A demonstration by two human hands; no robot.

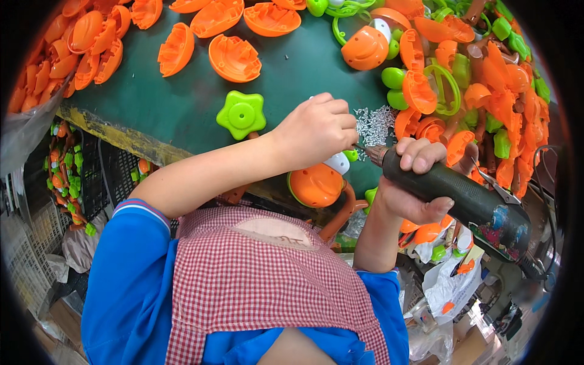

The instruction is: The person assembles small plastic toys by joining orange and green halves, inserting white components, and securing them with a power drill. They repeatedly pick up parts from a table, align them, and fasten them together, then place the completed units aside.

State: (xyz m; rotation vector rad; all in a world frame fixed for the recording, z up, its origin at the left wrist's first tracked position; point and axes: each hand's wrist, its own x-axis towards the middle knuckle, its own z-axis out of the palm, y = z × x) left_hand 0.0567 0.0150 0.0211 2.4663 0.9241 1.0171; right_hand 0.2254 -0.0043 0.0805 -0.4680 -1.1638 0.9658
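My right hand [420,164] is wrapped round a black electric screwdriver [480,204], held tilted with its bit pointing left. A small metal hand tool with slim blades [496,182] rests by the same hand. Close to the bit, my left hand [319,131] is closed with its fingers curled; what they hold, if anything, is hidden. Below my left hand sits an orange plastic toy part [316,184] with a white and green eye piece, beside a brown tube [342,210]. A pile of small silver screws [375,126] lies just past the bit.
A green star-shaped plastic piece [241,115] lies on the dark green table [152,109]. Orange half shells [235,58] are spread along the far side. Heaped orange, green and brown parts [499,109] crowd the right. A clear bag of orange shells [30,128] stands at the left.
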